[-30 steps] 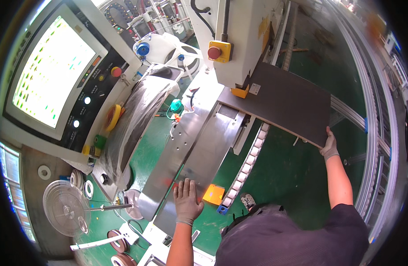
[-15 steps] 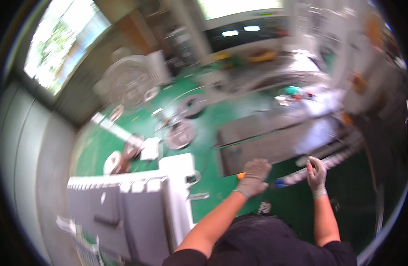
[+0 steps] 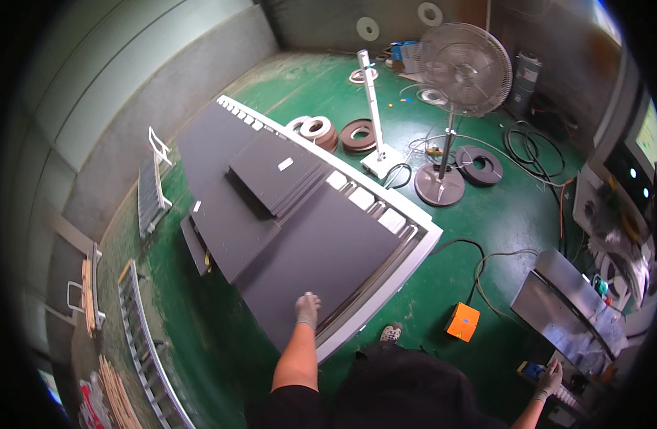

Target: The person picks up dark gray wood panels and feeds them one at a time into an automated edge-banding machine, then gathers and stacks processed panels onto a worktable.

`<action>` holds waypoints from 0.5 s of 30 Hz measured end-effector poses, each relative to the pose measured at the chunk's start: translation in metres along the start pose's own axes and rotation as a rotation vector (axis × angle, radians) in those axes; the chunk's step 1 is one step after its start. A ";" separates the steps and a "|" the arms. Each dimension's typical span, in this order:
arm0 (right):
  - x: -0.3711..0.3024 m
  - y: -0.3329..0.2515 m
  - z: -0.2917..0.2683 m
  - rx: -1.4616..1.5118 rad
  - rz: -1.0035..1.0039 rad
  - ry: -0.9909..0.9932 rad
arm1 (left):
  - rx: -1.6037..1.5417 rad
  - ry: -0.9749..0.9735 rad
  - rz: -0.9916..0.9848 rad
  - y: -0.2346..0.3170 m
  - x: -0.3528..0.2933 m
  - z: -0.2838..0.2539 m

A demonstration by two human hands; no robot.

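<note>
My left hand [image 3: 307, 308], in a light work glove, is over the near part of a large dark grey panel [image 3: 321, 257]. Its fingers are curled in, and nothing shows in them; whether it touches the panel I cannot tell. The panel lies on a white-edged table with rollers [image 3: 394, 220]. More dark panels [image 3: 278, 168] are stacked farther along it. My right hand [image 3: 550, 380], also gloved, is low at the right, beside the blue end [image 3: 532, 370] of a rail on a machine. Its fingers look apart, with nothing seen held.
An orange box [image 3: 463, 322] with a cable sits on the green floor right of my feet. Beyond the table stand a pedestal fan [image 3: 465, 71] and rolls of edge banding [image 3: 359, 134]. A metal roller rack [image 3: 144, 343] is at the left, and a metal-topped machine [image 3: 557, 307] at the right.
My view has swung left, bringing the panel table to the middle and the machine to the right edge. My left hand has gone from near the machine to over the panel.
</note>
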State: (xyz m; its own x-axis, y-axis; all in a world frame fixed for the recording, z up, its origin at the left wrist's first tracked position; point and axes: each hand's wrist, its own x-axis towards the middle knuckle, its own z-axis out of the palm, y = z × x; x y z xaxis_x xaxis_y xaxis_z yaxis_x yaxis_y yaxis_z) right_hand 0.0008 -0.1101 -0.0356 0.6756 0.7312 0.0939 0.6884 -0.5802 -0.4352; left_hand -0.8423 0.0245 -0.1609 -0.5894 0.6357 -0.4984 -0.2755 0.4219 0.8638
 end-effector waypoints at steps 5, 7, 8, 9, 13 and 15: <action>-0.011 -0.019 0.021 -0.089 0.114 0.265 | -0.261 0.222 -0.343 0.062 0.010 -0.019; -0.019 -0.037 0.035 -0.194 0.031 0.284 | -0.292 0.306 -0.300 0.070 0.032 -0.047; -0.026 -0.050 0.039 -0.365 -0.139 0.230 | -0.338 0.318 -0.287 0.069 0.045 -0.066; -0.033 -0.063 0.044 -0.524 -0.321 0.198 | -0.387 0.330 -0.266 0.067 0.062 -0.093; -0.066 -0.146 0.066 -0.741 -0.603 0.035 | -0.027 0.689 -0.038 0.088 0.107 -0.171; -0.073 -0.101 0.130 -0.918 -0.540 -0.240 | -0.202 0.651 0.019 0.117 0.114 -0.212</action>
State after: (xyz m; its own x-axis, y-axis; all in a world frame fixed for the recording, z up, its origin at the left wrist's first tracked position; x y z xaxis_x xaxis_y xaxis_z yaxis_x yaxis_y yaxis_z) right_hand -0.1521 -0.0579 -0.1149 0.2248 0.9630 -0.1489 0.8803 -0.1352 0.4546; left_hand -1.1025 0.0097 -0.1008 -0.9151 0.0967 -0.3916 -0.3595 0.2448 0.9005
